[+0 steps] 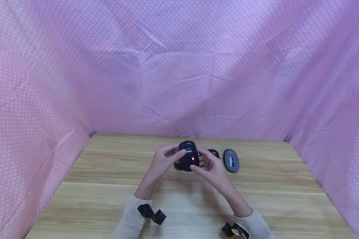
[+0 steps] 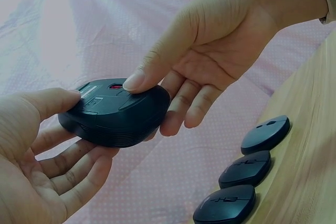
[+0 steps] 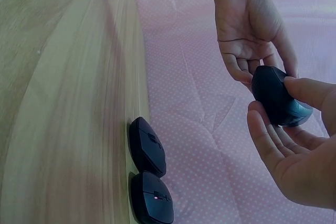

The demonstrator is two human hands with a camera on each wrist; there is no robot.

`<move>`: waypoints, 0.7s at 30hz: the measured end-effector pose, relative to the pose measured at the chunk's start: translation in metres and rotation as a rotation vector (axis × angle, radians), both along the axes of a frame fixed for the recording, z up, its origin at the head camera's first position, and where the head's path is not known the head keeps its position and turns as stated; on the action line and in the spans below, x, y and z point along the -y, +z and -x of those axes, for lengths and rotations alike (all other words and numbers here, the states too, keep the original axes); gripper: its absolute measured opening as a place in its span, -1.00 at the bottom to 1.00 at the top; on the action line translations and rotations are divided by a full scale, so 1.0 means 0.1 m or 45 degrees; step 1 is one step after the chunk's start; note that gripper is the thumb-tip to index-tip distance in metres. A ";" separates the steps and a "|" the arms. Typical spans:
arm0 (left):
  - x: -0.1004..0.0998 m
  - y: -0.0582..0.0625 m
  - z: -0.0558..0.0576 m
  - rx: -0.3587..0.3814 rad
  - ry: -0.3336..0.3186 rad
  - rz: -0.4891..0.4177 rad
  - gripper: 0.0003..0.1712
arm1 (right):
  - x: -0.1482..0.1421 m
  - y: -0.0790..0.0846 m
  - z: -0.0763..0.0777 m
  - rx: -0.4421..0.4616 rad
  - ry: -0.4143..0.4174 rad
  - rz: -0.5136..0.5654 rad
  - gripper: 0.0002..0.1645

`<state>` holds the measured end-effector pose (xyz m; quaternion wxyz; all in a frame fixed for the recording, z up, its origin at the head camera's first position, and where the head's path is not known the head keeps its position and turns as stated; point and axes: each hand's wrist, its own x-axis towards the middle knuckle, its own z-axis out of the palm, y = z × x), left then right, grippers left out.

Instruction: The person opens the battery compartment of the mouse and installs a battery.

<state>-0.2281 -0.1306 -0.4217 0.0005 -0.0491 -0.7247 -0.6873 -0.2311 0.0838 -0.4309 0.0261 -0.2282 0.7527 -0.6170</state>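
A black computer mouse (image 1: 189, 162) is held up over the table with its underside turned toward me; a small red light glows on it. My left hand (image 1: 163, 162) pinches it from the left, thumb on the labelled underside and fingers beneath, as the left wrist view shows. On the other side my right hand (image 1: 214, 172) grips the lower end, with its thumb near the red sensor opening (image 2: 116, 86). Behind the hands, a black mouse (image 1: 214, 152) and another dark mouse (image 1: 178, 166) are partly hidden.
To the right of my right hand lies a grey mouse (image 1: 231, 160) on the wooden table (image 1: 107, 196). Several mice stand in a row in the left wrist view, including a dark one (image 2: 226, 204) nearest the camera. Pink dotted cloth (image 1: 179, 83) hangs around the table.
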 end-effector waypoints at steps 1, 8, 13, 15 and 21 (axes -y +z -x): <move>0.00 0.00 0.00 0.001 0.000 0.000 -0.64 | 0.00 0.00 0.00 0.003 0.001 0.000 -0.31; 0.00 -0.01 -0.02 -0.005 -0.005 0.004 -0.65 | 0.00 0.00 -0.02 0.030 -0.002 0.003 -0.32; 0.00 -0.01 -0.03 -0.014 -0.022 0.018 -0.65 | 0.00 0.02 -0.06 0.107 -0.001 0.019 -0.36; 0.00 0.00 -0.04 -0.015 -0.036 0.020 -0.64 | 0.01 0.03 -0.08 0.164 0.002 0.041 -0.38; 0.01 -0.04 -0.05 0.013 -0.119 -0.004 -0.56 | 0.02 0.03 -0.10 0.331 -0.015 0.145 -0.44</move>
